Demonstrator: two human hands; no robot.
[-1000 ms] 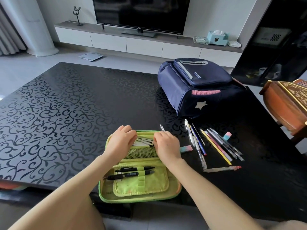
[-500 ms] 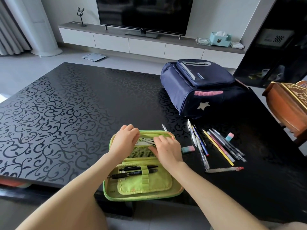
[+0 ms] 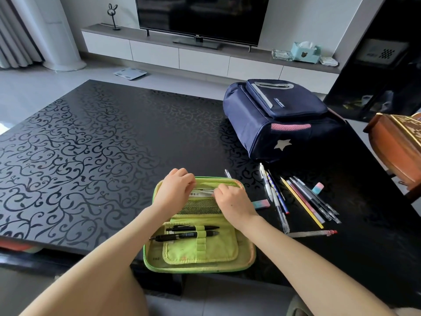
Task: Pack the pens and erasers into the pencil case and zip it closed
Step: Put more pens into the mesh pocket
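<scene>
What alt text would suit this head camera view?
Both hands, left hand and right hand, tuck pens into an open green pencil case on a black table; loose pens lie beside it.

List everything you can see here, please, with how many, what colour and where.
case: one, green, open at the table's near edge
black pens: two, in the case's loops
loose pens: about ten, mixed colours, right of the case
erasers: two, pink and teal, one beside the case, one right of the pens
backpack: one, navy, behind the pens
table: one, black with a vine pattern
TV: one, black, on the far cabinet
tissue box: one, teal, right of the TV
scale: one, pale, on the floor
left hand: on the case's far half
right hand: at the pens in that half
</scene>
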